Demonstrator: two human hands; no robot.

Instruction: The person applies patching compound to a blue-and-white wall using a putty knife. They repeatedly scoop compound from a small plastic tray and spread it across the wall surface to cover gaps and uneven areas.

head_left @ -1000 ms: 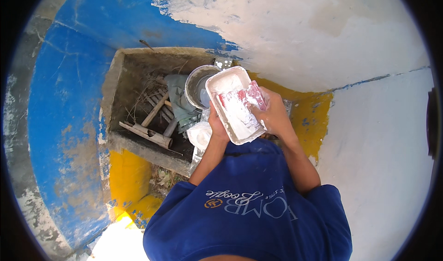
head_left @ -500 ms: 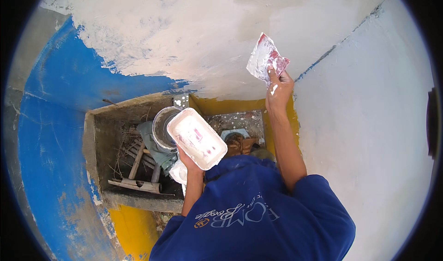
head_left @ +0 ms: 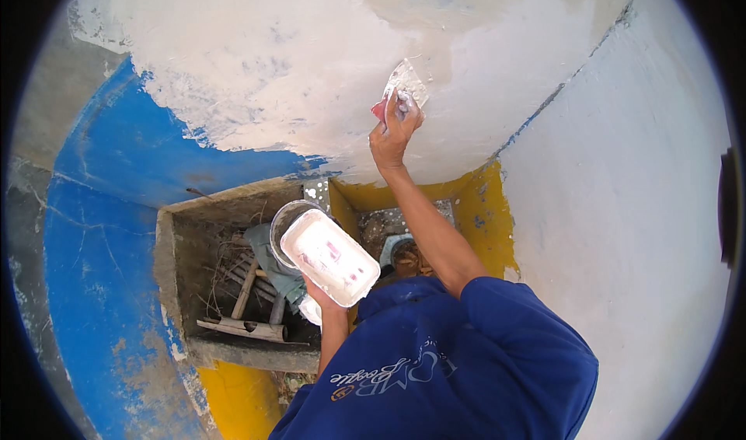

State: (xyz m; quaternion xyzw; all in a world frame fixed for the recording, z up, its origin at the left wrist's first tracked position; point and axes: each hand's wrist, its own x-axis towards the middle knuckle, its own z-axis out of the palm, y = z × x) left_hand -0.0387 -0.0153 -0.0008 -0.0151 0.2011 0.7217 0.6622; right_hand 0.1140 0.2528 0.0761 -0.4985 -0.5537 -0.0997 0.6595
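Note:
My right hand (head_left: 398, 133) is closed on a putty spreader (head_left: 406, 82), a flat blade smeared white with a bit of red at one corner. The blade is against or very near the whitish wall (head_left: 311, 67); I cannot tell if it touches. My left hand (head_left: 325, 294) grips a shallow rectangular tray (head_left: 353, 286) from below and at its side. White putty coats the inside of the tray, with some pinkish-red patches showing. Most of the left fingers are hidden under the tray.
Below stands a concrete trough (head_left: 186, 246) with bamboo pieces (head_left: 245, 288), twigs and a grey-green cloth (head_left: 272, 265). A round bucket (head_left: 284, 218) sits behind the tray. Blue wall (head_left: 109, 199) lies left, pale wall (head_left: 614, 183) right, yellow paint (head_left: 486, 214) low in the corner.
My right hand has moved left along the wall with the spreader, which has turned. The left hand holds the tray in nearly the same place.

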